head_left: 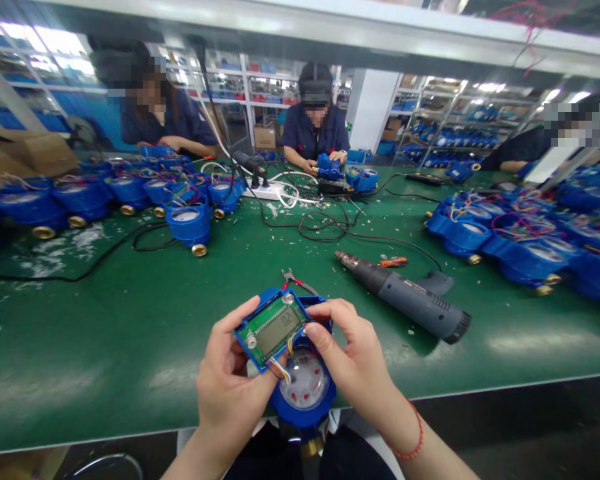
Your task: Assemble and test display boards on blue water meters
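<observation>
My left hand [233, 377] is closed around the left end of a display module [280, 331], a green circuit board with an LCD in a blue frame, held tilted. At its right end, my right hand [355, 350] pinches with thumb and fingers; whether it also grips the blue casing behind is hidden. Below the module is a blue water meter [305, 383] with a round clear dial and a brass fitting, at the table's front edge. Yellow, white and red wires run from the module toward the meter. Red-handled cutting pliers [300, 281] lie just behind.
A heat gun [405, 297] lies right on the green table [105, 360], beside an orange-handled screwdriver [393, 262]. Blue meters stand in groups at left [189, 227] and right [525, 250]. Black cables trail from a power strip [267, 191]. Co-workers [316, 127] sit opposite.
</observation>
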A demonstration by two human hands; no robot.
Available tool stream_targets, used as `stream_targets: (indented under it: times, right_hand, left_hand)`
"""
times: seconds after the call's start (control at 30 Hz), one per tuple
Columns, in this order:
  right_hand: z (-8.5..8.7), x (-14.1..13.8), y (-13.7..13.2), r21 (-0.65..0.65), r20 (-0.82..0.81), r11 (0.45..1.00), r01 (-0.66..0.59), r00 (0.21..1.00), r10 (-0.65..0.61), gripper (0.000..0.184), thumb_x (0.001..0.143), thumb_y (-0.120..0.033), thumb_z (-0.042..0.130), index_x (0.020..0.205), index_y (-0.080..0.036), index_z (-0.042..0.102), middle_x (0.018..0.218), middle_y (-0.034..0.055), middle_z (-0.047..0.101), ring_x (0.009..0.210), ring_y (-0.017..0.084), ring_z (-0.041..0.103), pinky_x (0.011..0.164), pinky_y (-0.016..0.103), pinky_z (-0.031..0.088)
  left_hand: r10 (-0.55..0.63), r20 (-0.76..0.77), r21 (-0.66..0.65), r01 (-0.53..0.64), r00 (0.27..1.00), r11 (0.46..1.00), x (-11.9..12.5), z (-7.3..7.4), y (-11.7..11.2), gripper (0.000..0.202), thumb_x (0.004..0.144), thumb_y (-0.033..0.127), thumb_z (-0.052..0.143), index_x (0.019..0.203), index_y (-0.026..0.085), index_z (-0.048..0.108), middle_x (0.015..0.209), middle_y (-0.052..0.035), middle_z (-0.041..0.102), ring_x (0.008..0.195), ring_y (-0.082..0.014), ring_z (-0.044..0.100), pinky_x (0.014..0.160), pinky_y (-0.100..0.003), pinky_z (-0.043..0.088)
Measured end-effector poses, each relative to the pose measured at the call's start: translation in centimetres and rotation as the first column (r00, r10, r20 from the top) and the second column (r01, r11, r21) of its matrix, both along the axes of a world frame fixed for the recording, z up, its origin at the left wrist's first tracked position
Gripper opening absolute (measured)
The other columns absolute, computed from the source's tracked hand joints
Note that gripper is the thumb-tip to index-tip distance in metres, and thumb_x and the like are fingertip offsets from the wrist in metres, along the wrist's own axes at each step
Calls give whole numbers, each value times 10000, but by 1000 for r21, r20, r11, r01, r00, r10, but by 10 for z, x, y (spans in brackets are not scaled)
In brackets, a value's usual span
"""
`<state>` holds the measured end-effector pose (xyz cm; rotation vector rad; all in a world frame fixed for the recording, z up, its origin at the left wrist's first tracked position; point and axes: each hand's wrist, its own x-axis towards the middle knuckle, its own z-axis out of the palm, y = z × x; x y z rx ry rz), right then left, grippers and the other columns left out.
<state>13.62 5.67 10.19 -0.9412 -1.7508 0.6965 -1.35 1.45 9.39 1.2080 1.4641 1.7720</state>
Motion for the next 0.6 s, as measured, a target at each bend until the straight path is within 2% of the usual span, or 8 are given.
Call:
stream_targets:
  times: [0.13, 0.23, 0.33, 0.47, 0.6]
  right_hand:
    - [2, 2, 4, -88, -34, 996, -25, 999, 22, 203, 943, -252, 550, 748, -203, 579, 701, -17, 586, 733, 156, 525, 681, 281, 369]
    - [6, 6, 8, -117, -32, 988, -105, 994, 102, 206, 949, -257, 520, 753, -198, 549, 713, -12, 562, 717, 152, 498, 678, 286, 353]
    - [8, 7, 10, -125, -28, 979, -164, 986, 162, 209, 952, -259, 498, 754, -199, 528, 720, -8, 549, 721, 153, 488, 681, 288, 346]
    - [3, 5, 11, -193, -69, 960, -204, 979, 194, 245, 978, -303, 474, 757, -203, 506, 669, -21, 523, 674, 145, 485, 664, 283, 351]
    - [-2, 5, 10, -189, -68, 972, -143, 989, 132, 258, 971, -366, 524, 777, -200, 562, 711, -4, 542, 696, 155, 479, 675, 289, 358]
  left_hand:
    - [-108, -12, 22, 109, 994, 994, -10, -4, 2, 623, 602, 120, 872, 1165, 254, 643, 1038, 11, 760, 841, -162, 758, 752, -190, 610]
    - [-193, -21, 26, 194, 981, 981, -19, -6, 6, 653, 596, 67, 858, 1178, 273, 645, 1054, 20, 760, 844, -152, 758, 756, -178, 605]
    - [-249, 40, 18, 248, 968, 968, -23, -3, 10, 631, 565, 66, 872, 1133, 243, 662, 1001, 7, 772, 830, -172, 761, 739, -196, 615]
    - [-273, 137, 3, 275, 952, 961, -21, 2, 17, 630, 514, 71, 895, 1084, 201, 661, 913, -9, 786, 766, -191, 768, 689, -213, 627]
    - [-273, 202, 0, 279, 941, 960, -19, 2, 20, 633, 503, 96, 910, 1072, 181, 646, 909, -19, 789, 765, -196, 771, 684, -214, 628]
